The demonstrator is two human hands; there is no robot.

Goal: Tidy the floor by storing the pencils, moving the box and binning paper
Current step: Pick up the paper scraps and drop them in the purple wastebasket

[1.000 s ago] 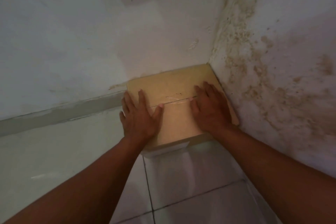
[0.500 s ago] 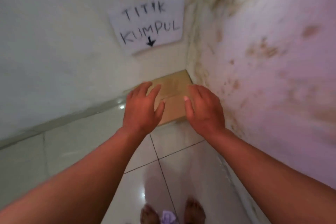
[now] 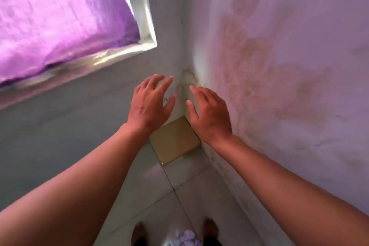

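White tiled floor (image 3: 191,191): flat tan cardboard box (image 3: 174,140) sat in the wall corner. Above box, left hand (image 3: 151,104) and right hand (image 3: 207,114) hovered, fingers spread, empty.

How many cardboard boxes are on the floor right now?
1. The cardboard box sits on the floor in the corner where the two walls meet, below both hands; neither hand touches it. Others may lie outside the view.

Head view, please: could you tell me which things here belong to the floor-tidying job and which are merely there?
Part of the job:
- cardboard box, flat on the floor tiles in the wall corner
- left hand and right hand, both open above the box, holding nothing

Just there:
- purple curtain in the window
- stained wall
- the person's feet
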